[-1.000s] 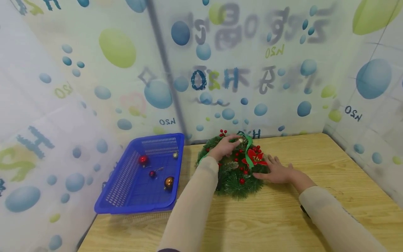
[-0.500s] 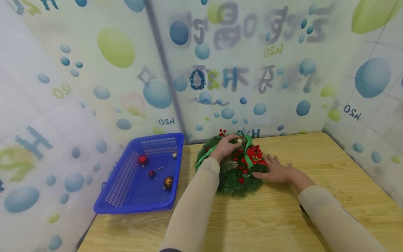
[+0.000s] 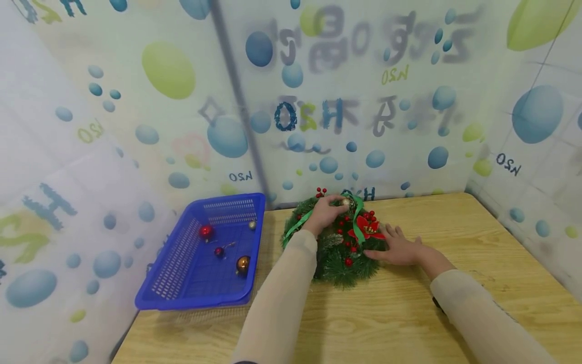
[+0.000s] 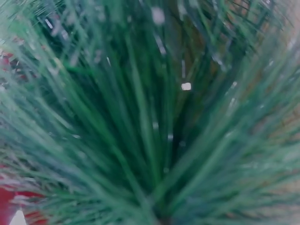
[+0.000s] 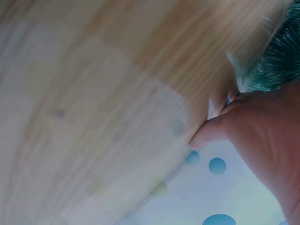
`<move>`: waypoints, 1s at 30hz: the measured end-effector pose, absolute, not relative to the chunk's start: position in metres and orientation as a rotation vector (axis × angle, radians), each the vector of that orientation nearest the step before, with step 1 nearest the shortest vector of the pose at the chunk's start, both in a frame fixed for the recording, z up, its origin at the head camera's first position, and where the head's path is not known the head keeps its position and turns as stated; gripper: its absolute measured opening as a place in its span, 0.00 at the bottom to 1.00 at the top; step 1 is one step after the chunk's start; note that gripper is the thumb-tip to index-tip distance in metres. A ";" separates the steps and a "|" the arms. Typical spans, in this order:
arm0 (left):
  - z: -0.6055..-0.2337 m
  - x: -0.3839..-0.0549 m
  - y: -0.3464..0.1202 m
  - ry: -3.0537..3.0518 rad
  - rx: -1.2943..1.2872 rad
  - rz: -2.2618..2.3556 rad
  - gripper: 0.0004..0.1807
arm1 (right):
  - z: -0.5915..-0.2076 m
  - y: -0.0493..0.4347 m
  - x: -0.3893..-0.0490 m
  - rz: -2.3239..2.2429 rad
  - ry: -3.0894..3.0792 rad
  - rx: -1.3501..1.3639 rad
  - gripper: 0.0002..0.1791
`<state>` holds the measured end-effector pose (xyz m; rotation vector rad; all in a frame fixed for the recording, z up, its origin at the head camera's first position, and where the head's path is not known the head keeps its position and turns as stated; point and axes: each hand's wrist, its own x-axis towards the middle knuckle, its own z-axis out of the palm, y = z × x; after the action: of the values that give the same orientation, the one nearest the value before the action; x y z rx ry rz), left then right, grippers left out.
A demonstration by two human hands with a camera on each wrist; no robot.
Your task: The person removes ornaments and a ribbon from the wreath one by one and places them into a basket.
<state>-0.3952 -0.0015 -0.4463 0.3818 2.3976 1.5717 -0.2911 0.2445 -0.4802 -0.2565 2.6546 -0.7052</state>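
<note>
A green pine wreath lies on the wooden table near the back wall. It carries red berries, a red flower and green ribbon. My left hand reaches over the wreath's far part, its thumb and fingertips pinching a small pale-gold ball ornament. Green needles fill the left wrist view, so the fingers are hidden there. With fingers spread, my right hand rests against the wreath's right edge. In the right wrist view, the right hand appears beside the needles.
Left of the wreath stands a blue plastic basket. Inside lie a red ball, a small dark red ball, a copper-coloured ball and a small pale ball. A bubble-patterned curtain closes off the back and sides.
My left forearm has shifted slightly right, uncovering more of the green ribbon on the wreath's left side. The right hand stays in place.
</note>
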 end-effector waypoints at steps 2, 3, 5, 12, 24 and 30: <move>-0.446 -0.396 -0.001 2.410 0.372 1.591 0.22 | -0.487 0.246 -0.295 -0.693 2.667 -0.250 0.74; -0.446 -0.396 -0.001 2.417 0.368 1.596 0.22 | -0.491 0.248 -0.298 -0.685 2.673 -0.248 0.74; -0.446 -0.396 -0.002 2.424 0.366 1.602 0.23 | -0.500 0.250 -0.303 -0.667 2.687 -0.240 0.74; -0.443 -0.397 -0.004 2.473 0.330 1.653 0.22 | -0.505 0.254 -0.307 -0.703 2.678 -0.265 0.74; -0.427 -0.393 -0.015 2.443 0.323 1.809 0.21 | -0.490 0.249 -0.295 -0.752 2.655 -0.272 0.72; -0.422 -0.392 -0.020 2.370 0.338 1.866 0.22 | -0.477 0.243 -0.287 -0.724 2.647 -0.275 0.71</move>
<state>-0.3916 -0.0200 -0.4223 0.3379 2.3695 1.8661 -0.2869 0.2426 -0.4772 -0.2745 2.6469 -0.7238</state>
